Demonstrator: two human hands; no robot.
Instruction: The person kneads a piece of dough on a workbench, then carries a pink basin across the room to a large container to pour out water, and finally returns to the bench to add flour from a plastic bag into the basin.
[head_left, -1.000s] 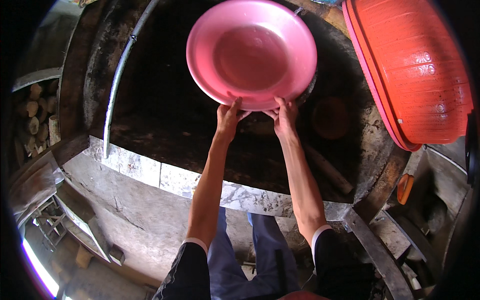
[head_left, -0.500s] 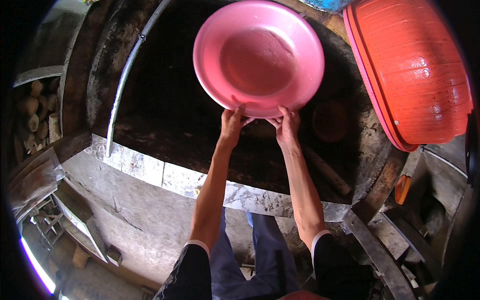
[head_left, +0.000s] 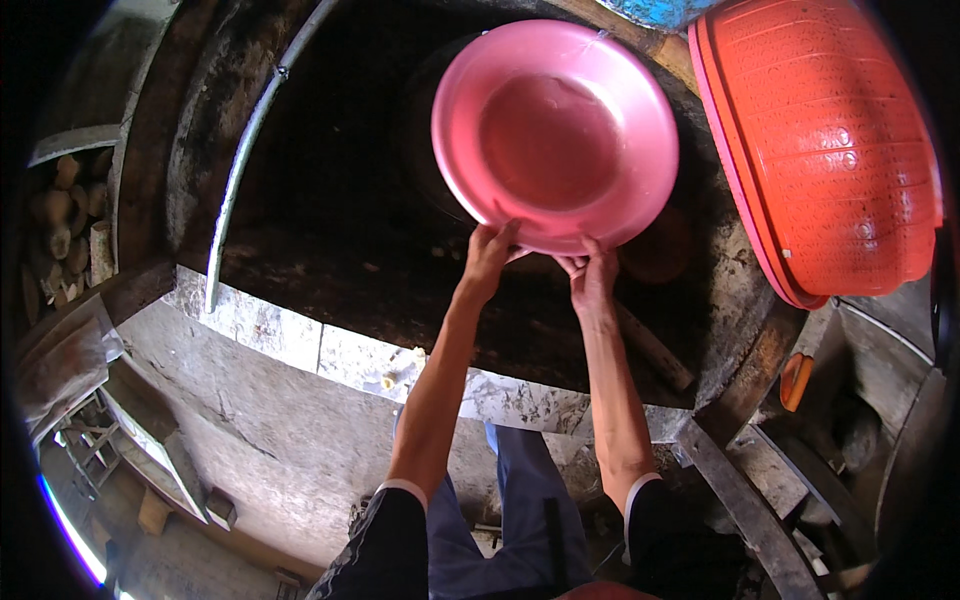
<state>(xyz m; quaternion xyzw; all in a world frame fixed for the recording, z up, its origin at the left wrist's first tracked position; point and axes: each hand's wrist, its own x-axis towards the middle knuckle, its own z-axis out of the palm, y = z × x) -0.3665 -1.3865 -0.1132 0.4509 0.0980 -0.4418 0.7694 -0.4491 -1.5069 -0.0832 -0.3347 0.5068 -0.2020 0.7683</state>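
Note:
A round pink plastic basin (head_left: 550, 140) is held over a dark, soot-stained recess behind a pale ledge (head_left: 250, 320). My left hand (head_left: 486, 262) grips the basin's near rim at lower left, thumb on top. Just right of it, my right hand (head_left: 592, 275) grips the same rim, fingers partly tucked underneath. The bottom of the basin holds a sheen, possibly liquid; I cannot tell which.
Red-orange plastic tubs (head_left: 820, 150) stand on edge at the upper right. A pale pipe (head_left: 241, 170) runs down the left side. Stacked wood (head_left: 70, 220) sits at far left, an orange loop handle (head_left: 795, 380) at right, a blue surface (head_left: 655, 12) at top.
Both hands and the pink basin have moved steadily to the right and a little toward me, down in the picture. The grip on the rim stays the same.

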